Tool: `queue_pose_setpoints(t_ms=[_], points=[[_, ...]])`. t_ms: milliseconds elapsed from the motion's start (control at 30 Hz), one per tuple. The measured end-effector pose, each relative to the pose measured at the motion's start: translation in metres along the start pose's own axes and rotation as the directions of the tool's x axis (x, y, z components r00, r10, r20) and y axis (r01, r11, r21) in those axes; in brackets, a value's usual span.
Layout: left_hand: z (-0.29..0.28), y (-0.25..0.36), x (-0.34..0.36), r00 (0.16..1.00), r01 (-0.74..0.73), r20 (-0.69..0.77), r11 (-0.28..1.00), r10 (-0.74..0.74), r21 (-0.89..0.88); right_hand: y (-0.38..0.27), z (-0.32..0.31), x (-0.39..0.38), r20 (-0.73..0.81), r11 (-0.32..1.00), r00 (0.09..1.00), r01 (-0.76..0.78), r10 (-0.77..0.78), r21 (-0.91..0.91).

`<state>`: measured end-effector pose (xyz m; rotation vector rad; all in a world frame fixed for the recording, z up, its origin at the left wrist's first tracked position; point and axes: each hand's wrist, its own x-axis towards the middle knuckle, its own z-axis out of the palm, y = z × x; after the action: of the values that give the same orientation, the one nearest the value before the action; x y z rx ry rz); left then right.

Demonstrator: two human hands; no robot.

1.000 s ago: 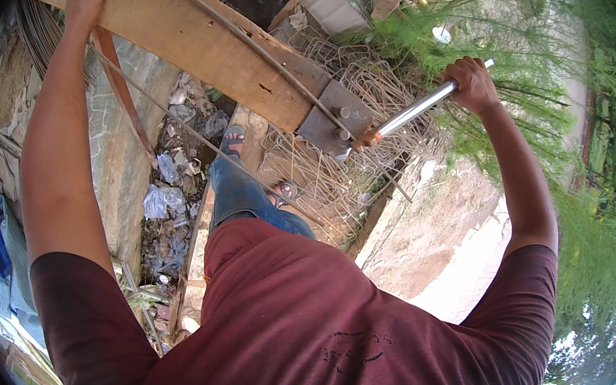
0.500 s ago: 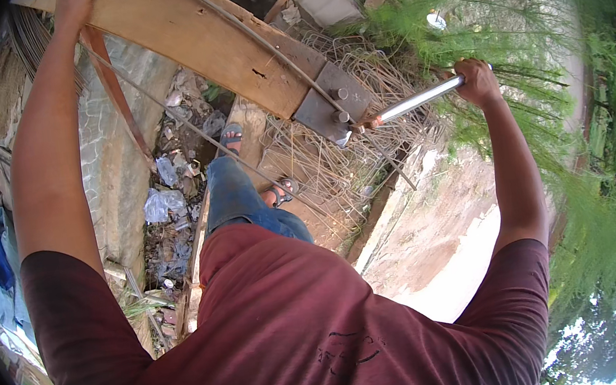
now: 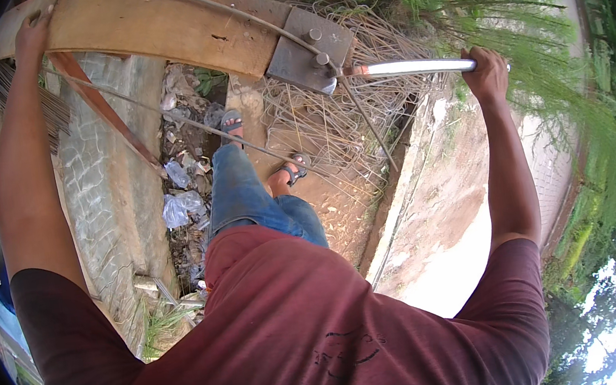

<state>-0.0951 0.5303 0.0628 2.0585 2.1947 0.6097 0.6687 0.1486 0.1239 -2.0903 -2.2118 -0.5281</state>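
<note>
My right hand [image 3: 487, 76] is closed around the far end of a silver metal bar handle [image 3: 416, 67]. The handle's reddish inner end meets a dark metal plate [image 3: 298, 59], from which two short round pegs [image 3: 320, 58] stand up. This plate sits at the end of a long wooden board [image 3: 173, 33]. A thin metal rod [image 3: 240, 14] runs along the board to the pegs, and a rod length angles down beyond them. At upper left, my left hand [image 3: 33, 35] is over the board with curled fingers; what they grip is not clear.
Bent metal rods lie in a tangled heap [image 3: 375, 46] behind and below the plate. Another long rod [image 3: 192, 122] crosses above my feet. Plastic litter [image 3: 183, 206] fills a gap beside a stone-patterned slab [image 3: 101, 164]. Feathery green branches [image 3: 470, 11] hang at the right.
My right hand has swung the handle toward me, clockwise relative to the board. My left hand appears farther left and lower, and the whole view has turned somewhat.
</note>
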Motion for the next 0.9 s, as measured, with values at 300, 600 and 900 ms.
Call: queue_pose_setpoints(t_ms=[300,600,900], points=[[-0.008,0.007,-0.009,1.0,0.02,-0.016,0.999,-0.019,0.03,-0.136,-0.103,-0.134,0.37,0.756,0.676,-0.641,0.638,-0.132],[0.002,0.012,-0.008,0.998,-0.041,-0.053,0.999,0.043,0.023,-0.065,-0.089,-0.069,0.191,0.951,0.937,-0.261,0.291,-0.168],[0.008,-0.005,-0.003,0.998,-0.046,-0.047,0.998,0.048,0.037,-0.069,-0.122,-0.091,0.643,0.923,0.726,-0.377,0.243,0.077]])
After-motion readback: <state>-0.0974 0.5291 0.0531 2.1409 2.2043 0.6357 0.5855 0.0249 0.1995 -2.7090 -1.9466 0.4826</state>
